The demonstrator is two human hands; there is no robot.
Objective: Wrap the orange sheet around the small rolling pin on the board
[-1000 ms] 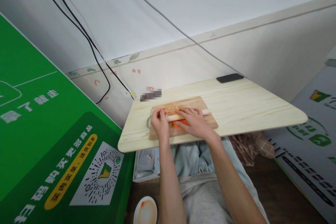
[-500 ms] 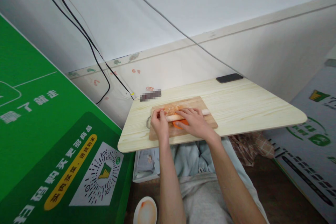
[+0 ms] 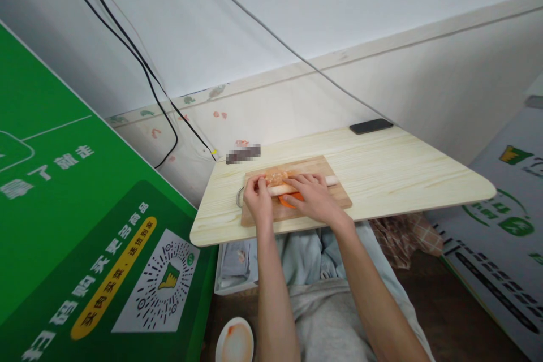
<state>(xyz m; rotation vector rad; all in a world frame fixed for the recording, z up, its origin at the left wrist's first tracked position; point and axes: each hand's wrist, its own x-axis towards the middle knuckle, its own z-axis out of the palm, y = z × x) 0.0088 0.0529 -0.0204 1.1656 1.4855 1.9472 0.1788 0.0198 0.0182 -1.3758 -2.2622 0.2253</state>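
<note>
A pale rolling pin (image 3: 332, 180) lies across a wooden cutting board (image 3: 328, 164) on the table. My left hand (image 3: 258, 197) is closed at the pin's left end, with thumb and fingers pinched together. My right hand (image 3: 316, 197) rests over the middle of the pin, its fingers stretched out and spread. Behind the pin sits a light orange, lumpy piece (image 3: 278, 176) whose material I cannot make out. A brighter orange flat piece (image 3: 289, 199) shows in front of the pin, partly under my right hand.
A black phone (image 3: 371, 126) lies at the table's back edge. A blurred dark object (image 3: 243, 154) is at the back left. Below are a white box (image 3: 237, 263) and a stained white bowl (image 3: 235, 342). A green panel (image 3: 85, 209) stands left; cables (image 3: 144, 65) hang along the wall.
My right hand and forearm have shifted very slightly to the left. My left hand, the board and the orange pieces look the same.
</note>
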